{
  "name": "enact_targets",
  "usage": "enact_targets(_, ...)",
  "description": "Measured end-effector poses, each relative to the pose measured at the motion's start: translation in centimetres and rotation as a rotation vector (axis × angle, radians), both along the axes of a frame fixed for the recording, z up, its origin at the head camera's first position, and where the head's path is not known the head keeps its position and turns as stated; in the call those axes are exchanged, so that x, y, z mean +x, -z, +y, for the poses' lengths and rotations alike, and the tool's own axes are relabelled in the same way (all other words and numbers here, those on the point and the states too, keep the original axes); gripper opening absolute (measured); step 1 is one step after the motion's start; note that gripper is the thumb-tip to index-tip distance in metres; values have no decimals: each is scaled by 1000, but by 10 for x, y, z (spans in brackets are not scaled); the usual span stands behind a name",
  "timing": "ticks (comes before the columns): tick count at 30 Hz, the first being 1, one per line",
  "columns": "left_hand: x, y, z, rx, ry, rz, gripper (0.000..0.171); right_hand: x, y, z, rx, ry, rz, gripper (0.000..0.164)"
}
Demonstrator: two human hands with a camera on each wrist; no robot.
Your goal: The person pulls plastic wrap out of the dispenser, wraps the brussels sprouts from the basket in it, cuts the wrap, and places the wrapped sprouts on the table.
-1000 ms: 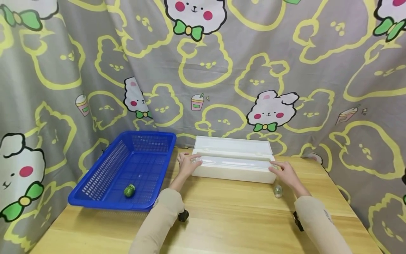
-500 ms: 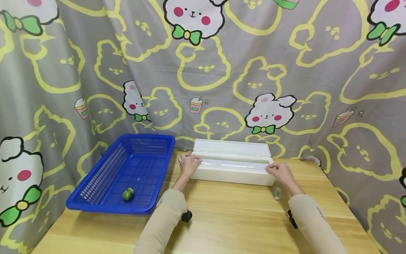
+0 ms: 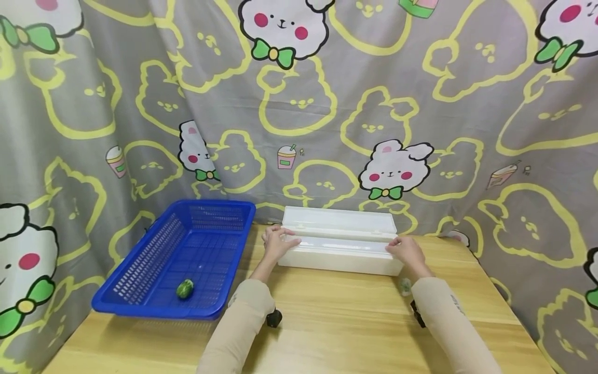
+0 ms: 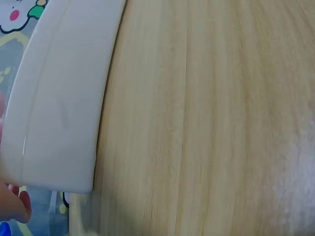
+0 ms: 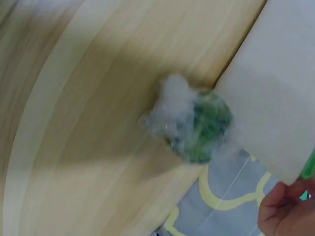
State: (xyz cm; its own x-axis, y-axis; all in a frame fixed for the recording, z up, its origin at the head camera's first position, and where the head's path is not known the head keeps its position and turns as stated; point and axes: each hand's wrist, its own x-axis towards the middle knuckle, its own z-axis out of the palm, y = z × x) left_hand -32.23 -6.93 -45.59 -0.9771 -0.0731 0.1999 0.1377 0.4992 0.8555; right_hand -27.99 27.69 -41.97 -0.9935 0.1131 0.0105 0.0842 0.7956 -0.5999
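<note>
A long white cling film box [image 3: 341, 263] lies at the back of the table with its lid [image 3: 340, 220] raised. Clear cling film [image 3: 340, 244] stretches along its opening. My left hand [image 3: 276, 244] holds the box's left end, thumb over the top; in the left wrist view its fingers are mostly cut off. At the right end my right hand [image 3: 407, 251] pinches the film's edge with thumb and forefinger, though the thin film is hard to see there. Below that hand lies a small green vegetable [image 5: 212, 125] wrapped in crumpled film, partly hidden by the sleeve in the head view.
A blue plastic basket [image 3: 151, 313] stands on the left of the wooden table [image 3: 336, 327], holding one small green vegetable [image 3: 185, 289]. Behind the table hangs a patterned grey curtain [image 3: 299, 130]. Dark wrist mounts [image 3: 274, 318] sit under the sleeves.
My right hand has moved left, from the box's right end onto the film, and its fingertips have come together. My left hand stays at the left end. The view has shifted slightly.
</note>
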Motion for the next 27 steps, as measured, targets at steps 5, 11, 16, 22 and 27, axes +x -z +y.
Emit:
enact_targets(5,-1,0,2,-40,20,21,20,-4,2,3,40,-2,-6,20)
enact_targets(11,-5,-2,4,-56,-44,28,21,-5,-1,8,-5,-163,-3,22)
enact_targets(16,-10,-4,9,-52,-85,11,24,-5,-6,10,2,-230,-34,20)
enact_targets(22,-13,-5,8,-60,-70,-6,26,-8,-5,7,47,-286,-12,31)
enact_targets(27,-12,-4,6,-62,-9,-11,26,-10,-1,3,54,-303,50,23)
